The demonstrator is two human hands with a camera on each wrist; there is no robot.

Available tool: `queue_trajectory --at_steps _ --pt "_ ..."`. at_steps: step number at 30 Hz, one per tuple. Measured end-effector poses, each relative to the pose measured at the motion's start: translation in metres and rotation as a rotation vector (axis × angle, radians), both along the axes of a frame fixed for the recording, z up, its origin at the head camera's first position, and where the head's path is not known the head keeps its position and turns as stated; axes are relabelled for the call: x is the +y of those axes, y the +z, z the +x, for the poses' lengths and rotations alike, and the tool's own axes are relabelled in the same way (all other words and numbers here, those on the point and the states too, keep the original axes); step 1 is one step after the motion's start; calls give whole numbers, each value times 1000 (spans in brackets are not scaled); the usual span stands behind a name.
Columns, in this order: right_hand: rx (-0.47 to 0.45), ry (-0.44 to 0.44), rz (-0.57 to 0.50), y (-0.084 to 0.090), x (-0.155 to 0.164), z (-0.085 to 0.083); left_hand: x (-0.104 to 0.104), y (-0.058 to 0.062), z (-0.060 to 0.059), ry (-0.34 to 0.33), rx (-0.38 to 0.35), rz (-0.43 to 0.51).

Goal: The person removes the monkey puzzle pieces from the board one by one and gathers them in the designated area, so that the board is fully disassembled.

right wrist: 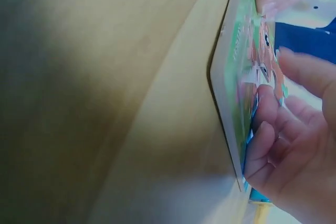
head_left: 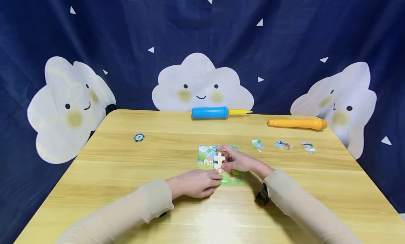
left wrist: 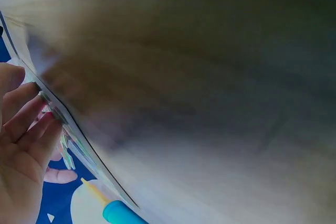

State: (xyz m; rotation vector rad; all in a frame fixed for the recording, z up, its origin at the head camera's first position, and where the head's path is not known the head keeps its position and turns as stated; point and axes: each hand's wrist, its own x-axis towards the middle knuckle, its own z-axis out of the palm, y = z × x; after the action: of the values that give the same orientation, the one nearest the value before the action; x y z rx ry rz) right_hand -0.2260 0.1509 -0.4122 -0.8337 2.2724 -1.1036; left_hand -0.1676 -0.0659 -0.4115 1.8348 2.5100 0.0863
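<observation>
A picture puzzle (head_left: pixel 205 154) with a house, sky and grass lies on the table in the head view. My left hand (head_left: pixel 197 183) rests on its lower left edge, fingers fairly straight and touching the puzzle. Over its right part, my right hand (head_left: pixel 238 160) pinches a puzzle piece (right wrist: pixel 266 51) between thumb and fingers; in the right wrist view this piece stands tilted up from the board and shows an orange figure with an eye. Beside the fingers a pale, piece-shaped patch (head_left: pixel 219 160) shows; whether it is bare board or glare I cannot tell.
Three loose puzzle pieces, among them a left one (head_left: pixel 257 144) and a right one (head_left: pixel 308 147), lie to the right. A blue pump (head_left: pixel 209 113) and an orange stick-like thing (head_left: pixel 294 123) lie at the back. A round chip (head_left: pixel 139 137) sits left on the wooden table (head_left: pixel 142 159).
</observation>
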Motion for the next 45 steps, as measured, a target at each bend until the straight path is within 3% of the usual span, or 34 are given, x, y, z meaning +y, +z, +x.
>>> queue_trajectory --at_steps 7,14,22,31,38,45 --pt "-62 -154 -109 -1 -1 -1 1 2 -2 19 -63 20" --pt "-164 -191 -162 3 -1 0 1 0 -2 32 -70 16" --pt "-198 -288 -184 1 16 -3 2 -2 -2 25 -54 25" --pt "-125 -367 -252 18 61 0 0 -8 -3 -3 28 84" --pt "-2 -446 -160 30 113 9 0 -4 -1 41 22 43" --pt "34 -516 -67 32 170 21 2 -2 -2 30 27 28"
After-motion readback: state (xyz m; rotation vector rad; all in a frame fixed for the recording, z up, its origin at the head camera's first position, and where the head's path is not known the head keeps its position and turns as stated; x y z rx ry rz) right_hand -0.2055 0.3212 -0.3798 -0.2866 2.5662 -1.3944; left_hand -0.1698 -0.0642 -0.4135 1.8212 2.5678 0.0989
